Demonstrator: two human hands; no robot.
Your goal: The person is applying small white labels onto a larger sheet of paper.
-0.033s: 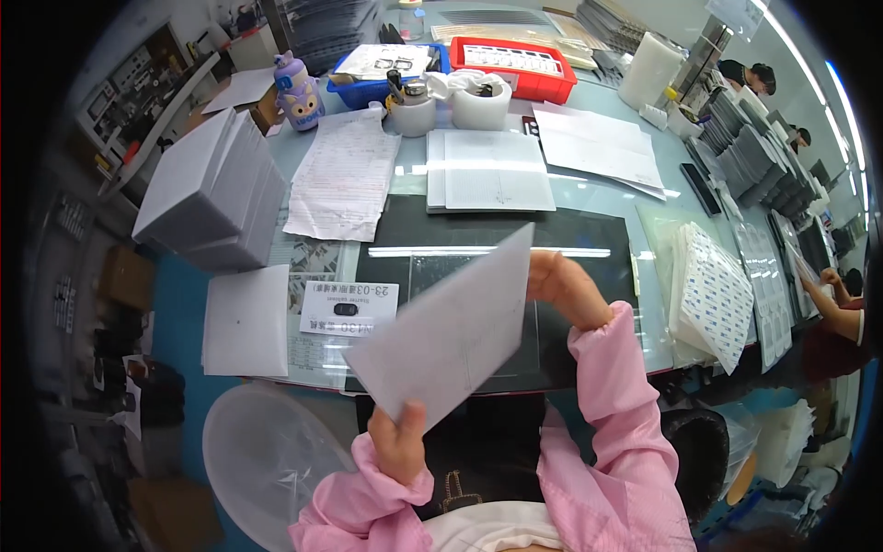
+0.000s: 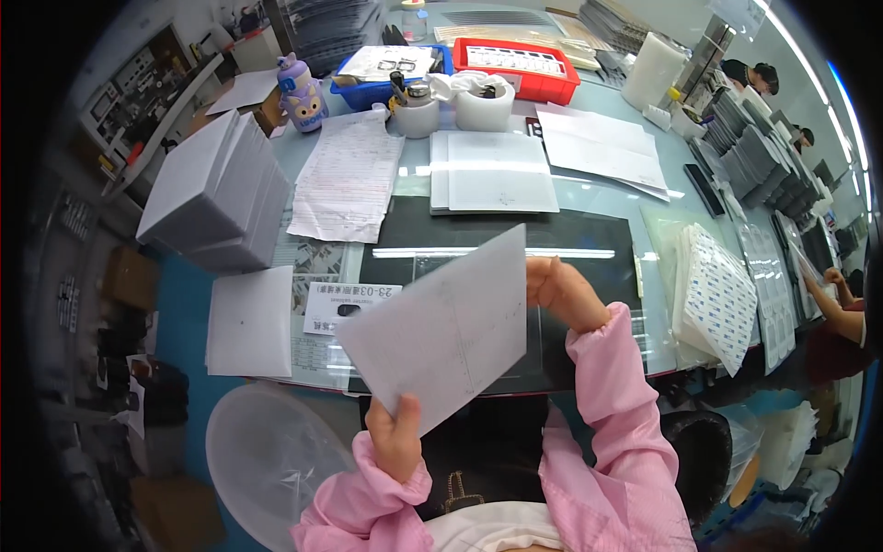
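Note:
A whitish, translucent thin rectangular sheet [image 2: 441, 322] is held tilted above the near edge of the table. My left hand [image 2: 395, 440] grips its lower corner, thumb on the face towards me and the other fingers behind it. My right hand [image 2: 566, 293] is raised at the sheet's right edge with its fingers loosely bent and apart from the palm. The fingertips reach the edge and are partly hidden; I cannot tell whether they touch it. Below the sheet lies a dark mat [image 2: 589, 248]. A white printed card [image 2: 322, 308] is partly covered by the sheet.
Similar sheets [image 2: 501, 175] lie beyond the mat. Tall stacks of pale sheets [image 2: 198, 189] and a lower pile [image 2: 248, 322] stand left. Further back are a lined paper [image 2: 345, 175], purple bottle [image 2: 302, 97], blue bin [image 2: 363, 95] and red bin [image 2: 543, 86]. A patterned pack [image 2: 713, 294] lies right.
The sheet has turned slightly, showing more of its face, and its upper left corner has shifted left over the card. My right hand has dropped a little; my left keeps its grip.

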